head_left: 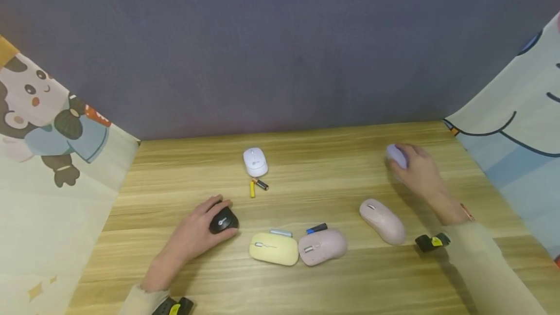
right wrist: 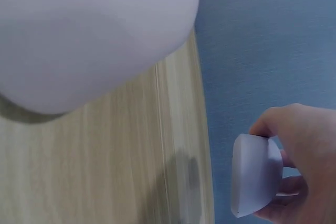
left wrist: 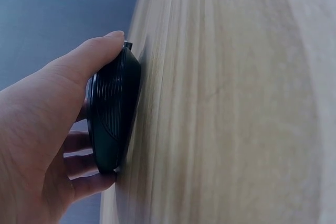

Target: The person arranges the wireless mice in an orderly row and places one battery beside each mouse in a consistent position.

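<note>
- Gripping the black mouse: left hand, fingers and thumb round its sides, toward the table's left edge. Base on the table or just off it — can't tell which.
- Right hand has the lavender mouse between thumb and fingers, near the table's far right corner. Right wrist view shows it raised clear of the surface, flat base facing the table.
- Slim pink mouse lies nearer the right edge than the left, on the near side of the right hand, set at a slant.
- Yellow mouse and wide pink mouse sit end to end, well away from the far edge, touching or almost.
- Silver battery just beyond the yellow one; blue-and-black battery just beyond the wide pink one.
- White mouse near the far edge, left of its middle. Yellow battery and black-and-copper battery by its near end — close together.
- Black strap at the right sleeve.
</note>
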{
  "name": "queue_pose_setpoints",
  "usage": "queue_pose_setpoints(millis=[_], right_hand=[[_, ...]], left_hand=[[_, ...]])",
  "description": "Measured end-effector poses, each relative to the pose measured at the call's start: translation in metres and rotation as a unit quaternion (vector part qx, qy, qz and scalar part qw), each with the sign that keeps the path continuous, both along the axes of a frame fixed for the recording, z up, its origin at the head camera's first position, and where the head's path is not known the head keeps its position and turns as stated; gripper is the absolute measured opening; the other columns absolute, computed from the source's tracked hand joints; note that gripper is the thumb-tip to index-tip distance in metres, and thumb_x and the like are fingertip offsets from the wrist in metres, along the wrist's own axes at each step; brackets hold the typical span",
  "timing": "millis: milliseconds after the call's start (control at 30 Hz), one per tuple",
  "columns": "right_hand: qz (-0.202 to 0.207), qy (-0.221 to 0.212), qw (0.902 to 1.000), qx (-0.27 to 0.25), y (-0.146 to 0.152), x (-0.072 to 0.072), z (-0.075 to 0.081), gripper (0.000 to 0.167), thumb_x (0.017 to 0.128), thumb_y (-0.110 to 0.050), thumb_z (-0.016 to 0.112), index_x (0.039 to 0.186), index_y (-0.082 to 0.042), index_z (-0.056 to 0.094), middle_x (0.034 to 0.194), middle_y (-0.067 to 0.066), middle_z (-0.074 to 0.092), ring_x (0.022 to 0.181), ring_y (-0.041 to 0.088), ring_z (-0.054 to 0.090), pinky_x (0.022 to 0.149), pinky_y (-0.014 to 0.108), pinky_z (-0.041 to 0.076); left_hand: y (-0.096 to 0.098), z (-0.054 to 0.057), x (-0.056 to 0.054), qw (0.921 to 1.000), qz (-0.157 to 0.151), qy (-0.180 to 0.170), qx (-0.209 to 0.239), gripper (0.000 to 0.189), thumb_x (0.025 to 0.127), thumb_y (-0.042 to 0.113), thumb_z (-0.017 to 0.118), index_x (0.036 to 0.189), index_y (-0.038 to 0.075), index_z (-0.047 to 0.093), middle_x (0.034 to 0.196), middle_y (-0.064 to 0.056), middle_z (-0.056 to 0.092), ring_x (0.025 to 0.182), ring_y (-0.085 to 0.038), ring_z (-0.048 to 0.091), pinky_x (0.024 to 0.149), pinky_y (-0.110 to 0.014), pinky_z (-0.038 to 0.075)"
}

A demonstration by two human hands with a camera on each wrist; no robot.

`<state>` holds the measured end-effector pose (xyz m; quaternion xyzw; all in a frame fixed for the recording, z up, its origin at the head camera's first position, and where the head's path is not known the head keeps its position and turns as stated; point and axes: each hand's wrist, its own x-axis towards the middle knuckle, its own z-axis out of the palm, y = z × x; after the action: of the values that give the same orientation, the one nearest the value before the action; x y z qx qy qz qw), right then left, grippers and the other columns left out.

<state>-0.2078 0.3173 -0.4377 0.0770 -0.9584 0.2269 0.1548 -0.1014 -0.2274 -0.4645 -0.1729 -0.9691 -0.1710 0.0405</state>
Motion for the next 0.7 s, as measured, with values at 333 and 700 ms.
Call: queue_pose_setpoints(millis=[333,700], right_hand=[[0.006,-0.023,0.9997,0.004,-0.012,-0.014,-0.001,0.052,0.095,-0.019,0.065,0.137,0.01,0.053,0.127,0.043,0.055,0.106,0.061,0.057,0.083,0.073,0.051],[0.022,-0.061,0.9979,0.006,-0.022,-0.036,0.0,0.055,0.099,-0.024,0.062,0.142,0.007,0.051,0.132,0.039,0.055,0.112,0.057,0.057,0.088,0.07,0.05]], left_hand=[[0.001,0.001,0.001,1.0,-0.001,0.004,-0.002,0.072,0.082,0.06,0.079,0.138,0.017,0.065,0.146,-0.021,0.057,0.131,-0.045,0.057,0.098,-0.062,0.055],[0.002,0.004,0.001,1.0,0.002,0.004,-0.002,0.071,0.083,0.06,0.079,0.138,0.016,0.066,0.145,-0.021,0.058,0.13,-0.046,0.058,0.098,-0.062,0.055]])
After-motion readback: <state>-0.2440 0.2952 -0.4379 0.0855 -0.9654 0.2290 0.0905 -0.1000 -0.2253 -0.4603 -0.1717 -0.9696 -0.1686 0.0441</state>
